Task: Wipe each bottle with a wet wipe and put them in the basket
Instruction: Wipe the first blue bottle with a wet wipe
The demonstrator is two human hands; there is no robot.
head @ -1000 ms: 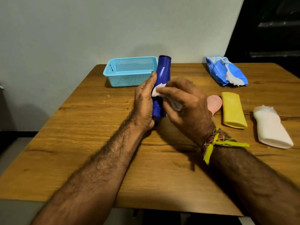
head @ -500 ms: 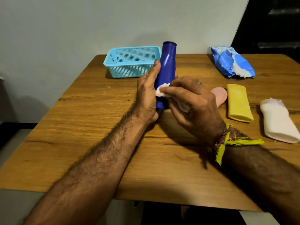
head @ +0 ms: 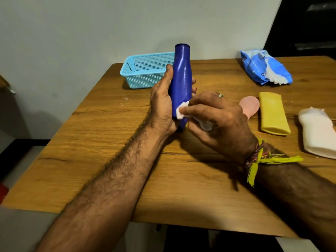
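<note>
A dark blue bottle [head: 181,77] stands upright near the middle of the wooden table [head: 112,160]. My left hand [head: 163,102] grips it from the left, fingers wrapped round its far side. My right hand [head: 218,120] pinches a white wet wipe [head: 181,111] and presses it against the bottle's lower part. A light blue mesh basket [head: 145,70] sits at the back, behind the bottle, with nothing seen in it. To the right lie a pink bottle [head: 250,106], partly hidden by my right hand, a yellow bottle [head: 272,113] and a white bottle [head: 318,133].
A blue pack of wet wipes [head: 263,68] lies open at the back right of the table. A pale wall stands just behind the table's far edge. A dark doorway is at the upper right.
The bottle has been raised more upright in my left hand. My right hand has slid the wipe down from the bottle's middle to its lower part. The camera has shifted.
</note>
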